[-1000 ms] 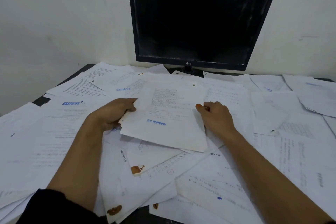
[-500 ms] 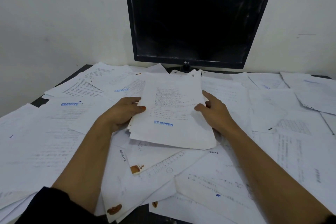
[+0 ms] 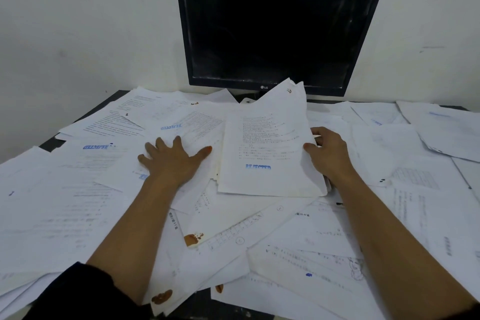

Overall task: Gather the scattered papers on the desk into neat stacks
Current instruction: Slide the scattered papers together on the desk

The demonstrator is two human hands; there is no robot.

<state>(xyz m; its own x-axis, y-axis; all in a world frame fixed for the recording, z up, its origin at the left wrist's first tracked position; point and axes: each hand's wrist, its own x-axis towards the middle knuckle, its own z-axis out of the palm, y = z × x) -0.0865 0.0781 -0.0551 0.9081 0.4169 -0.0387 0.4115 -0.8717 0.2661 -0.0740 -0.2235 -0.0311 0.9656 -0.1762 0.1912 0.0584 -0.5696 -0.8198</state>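
Right hand (image 3: 328, 156) grips stack (image 3: 267, 153) by its right edge, fingers curled round it. Left hand (image 3: 172, 161) flat, fingers spread, pressing loose sheets (image 3: 109, 163) beside stack. Table (image 3: 49, 144) buried.

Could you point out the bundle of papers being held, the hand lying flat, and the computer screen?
held paper stack (image 3: 262, 153): head view, middle of top sheet.
left hand (image 3: 172, 162): head view, back of hand, flat on loose sheets.
monitor (image 3: 272, 28): head view, centre of dark screen.
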